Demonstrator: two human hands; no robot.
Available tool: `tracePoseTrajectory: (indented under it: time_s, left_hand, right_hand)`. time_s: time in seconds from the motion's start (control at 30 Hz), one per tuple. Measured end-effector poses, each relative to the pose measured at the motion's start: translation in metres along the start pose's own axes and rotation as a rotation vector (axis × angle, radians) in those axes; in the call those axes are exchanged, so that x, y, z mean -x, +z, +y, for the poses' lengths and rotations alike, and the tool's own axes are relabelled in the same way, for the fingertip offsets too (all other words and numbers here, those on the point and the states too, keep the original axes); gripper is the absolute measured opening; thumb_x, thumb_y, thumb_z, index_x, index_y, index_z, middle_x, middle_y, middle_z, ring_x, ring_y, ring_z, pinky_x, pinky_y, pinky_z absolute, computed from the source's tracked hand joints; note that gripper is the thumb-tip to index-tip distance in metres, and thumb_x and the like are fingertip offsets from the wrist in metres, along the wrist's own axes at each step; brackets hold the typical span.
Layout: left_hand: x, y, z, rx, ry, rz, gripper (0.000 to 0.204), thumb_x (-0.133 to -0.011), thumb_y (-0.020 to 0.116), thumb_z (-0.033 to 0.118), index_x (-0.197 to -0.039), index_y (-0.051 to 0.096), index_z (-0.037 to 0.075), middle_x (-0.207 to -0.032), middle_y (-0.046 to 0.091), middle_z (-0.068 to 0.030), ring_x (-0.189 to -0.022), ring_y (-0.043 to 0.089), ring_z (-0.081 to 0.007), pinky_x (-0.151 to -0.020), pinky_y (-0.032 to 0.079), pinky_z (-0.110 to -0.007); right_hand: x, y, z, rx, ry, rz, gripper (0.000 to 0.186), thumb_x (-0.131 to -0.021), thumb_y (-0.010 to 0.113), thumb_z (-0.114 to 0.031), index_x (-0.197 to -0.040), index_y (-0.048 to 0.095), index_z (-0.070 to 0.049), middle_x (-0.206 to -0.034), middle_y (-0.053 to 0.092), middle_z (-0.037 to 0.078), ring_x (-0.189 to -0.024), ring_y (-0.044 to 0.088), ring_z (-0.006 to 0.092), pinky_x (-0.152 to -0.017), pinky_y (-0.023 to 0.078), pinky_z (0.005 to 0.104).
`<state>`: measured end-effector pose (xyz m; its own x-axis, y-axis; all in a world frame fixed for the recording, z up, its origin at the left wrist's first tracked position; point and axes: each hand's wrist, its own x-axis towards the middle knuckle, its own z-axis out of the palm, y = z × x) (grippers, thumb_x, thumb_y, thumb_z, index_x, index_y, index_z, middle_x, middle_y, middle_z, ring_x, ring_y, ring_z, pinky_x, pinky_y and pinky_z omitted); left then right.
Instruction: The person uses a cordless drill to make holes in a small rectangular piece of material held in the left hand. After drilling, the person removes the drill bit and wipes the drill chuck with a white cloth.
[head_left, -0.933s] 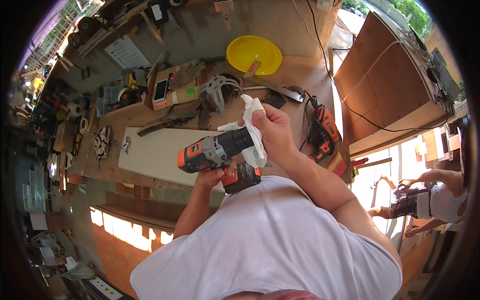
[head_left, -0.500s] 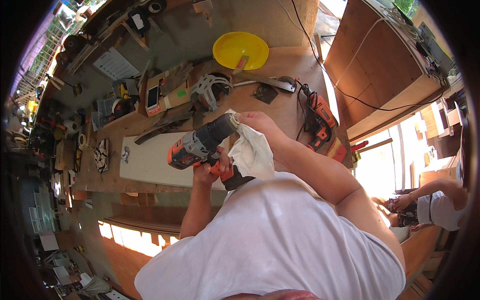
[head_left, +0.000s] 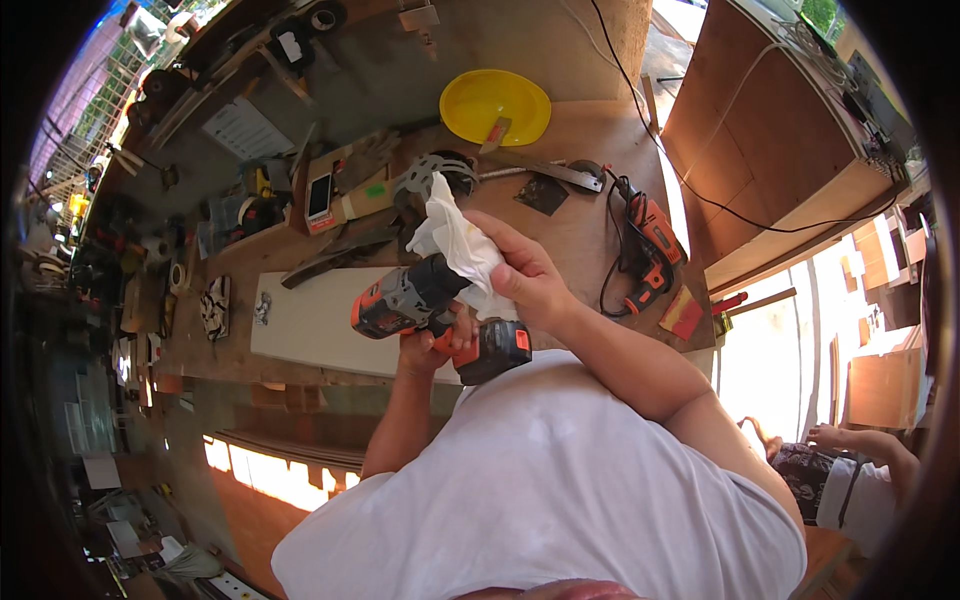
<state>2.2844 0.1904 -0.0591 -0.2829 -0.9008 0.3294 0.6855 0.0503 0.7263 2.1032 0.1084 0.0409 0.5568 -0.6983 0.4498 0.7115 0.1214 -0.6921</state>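
Observation:
An orange and black cordless drill [head_left: 398,297] is held in front of my chest, over the workbench. My left hand [head_left: 440,342] is wrapped round its handle, just above the black battery pack. In my right hand [head_left: 522,275] is a crumpled white cloth [head_left: 455,245], pinched between thumb and fingers at the drill's chuck end. The cloth hides the chuck and stands up past it. Beneath the drill lies a long white board [head_left: 315,315] on the bench.
On the bench [head_left: 585,235] are a yellow hard hat [head_left: 490,108], a corded orange power tool [head_left: 652,250], a grey helmet liner [head_left: 432,175] and a phone on a box [head_left: 319,198]. A wooden cabinet [head_left: 770,150] stands at the right. Another person [head_left: 850,480] is at the far right.
The white cloth has shifted from hanging below the chuck to covering its front and rising above it. My right hand has turned with it. The drill's battery now shows more fully.

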Motion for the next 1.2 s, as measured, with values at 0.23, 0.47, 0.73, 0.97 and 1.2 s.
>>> tracePoseTrajectory:
  time_s: [0.23, 0.47, 0.73, 0.97, 1.2]
  left_hand:
    - [0.004, 0.014, 0.000, -0.076, 0.011, 0.084, 0.056, -0.080, 0.068, 0.041, -0.119, 0.053, 0.003, -0.071, 0.056, -0.0046, -0.067, 0.054, -0.0174, -0.082, 0.041, -0.036]
    - [0.011, 0.006, -0.003, -0.067, -0.008, 0.028, 0.059, -0.081, 0.069, 0.041, -0.121, 0.052, 0.001, -0.072, 0.055, -0.0049, -0.070, 0.054, -0.0166, -0.085, 0.039, -0.037]
    - [0.008, 0.007, -0.004, -0.104, 0.018, 0.055, 0.061, -0.082, 0.070, 0.043, -0.124, 0.052, 0.002, -0.071, 0.056, -0.0048, -0.068, 0.055, -0.0165, -0.081, 0.040, -0.037]
    - [0.007, 0.011, -0.002, -0.033, -0.010, 0.094, 0.062, -0.077, 0.075, 0.037, -0.123, 0.054, 0.001, -0.071, 0.058, -0.0041, -0.067, 0.057, -0.0153, -0.080, 0.043, -0.035]
    - [0.007, 0.005, -0.004, -0.014, -0.016, 0.071, 0.056, -0.082, 0.069, 0.036, -0.123, 0.053, 0.002, -0.070, 0.056, -0.0051, -0.069, 0.057, -0.0188, -0.082, 0.043, -0.038]
  right_hand:
    - [-0.001, 0.011, -0.004, -0.078, 0.053, 0.090, 0.032, -0.095, 0.061, -0.022, -0.117, 0.060, 0.001, -0.108, 0.064, 0.008, -0.091, 0.061, 0.0106, -0.077, 0.050, 0.0257]
    - [-0.005, 0.016, -0.002, -0.087, 0.119, 0.280, 0.029, -0.097, 0.059, -0.021, -0.113, 0.062, 0.003, -0.095, 0.068, 0.006, -0.082, 0.062, 0.0101, -0.072, 0.051, 0.0250]
    - [-0.021, 0.005, -0.009, -0.150, 0.250, 0.418, 0.030, -0.100, 0.051, -0.024, -0.112, 0.062, 0.002, -0.093, 0.068, 0.007, -0.081, 0.064, 0.0136, -0.074, 0.052, 0.0284]
    - [-0.014, -0.014, -0.017, -0.668, 0.344, 0.429, 0.038, -0.101, 0.044, -0.037, -0.120, 0.056, -0.006, -0.108, 0.064, 0.007, -0.097, 0.063, 0.0208, -0.085, 0.051, 0.0374]
    - [0.009, -0.013, -0.004, -0.057, 0.073, 0.184, 0.037, -0.092, 0.064, -0.021, -0.124, 0.055, -0.003, -0.116, 0.061, 0.006, -0.103, 0.058, 0.0122, -0.088, 0.048, 0.0280]
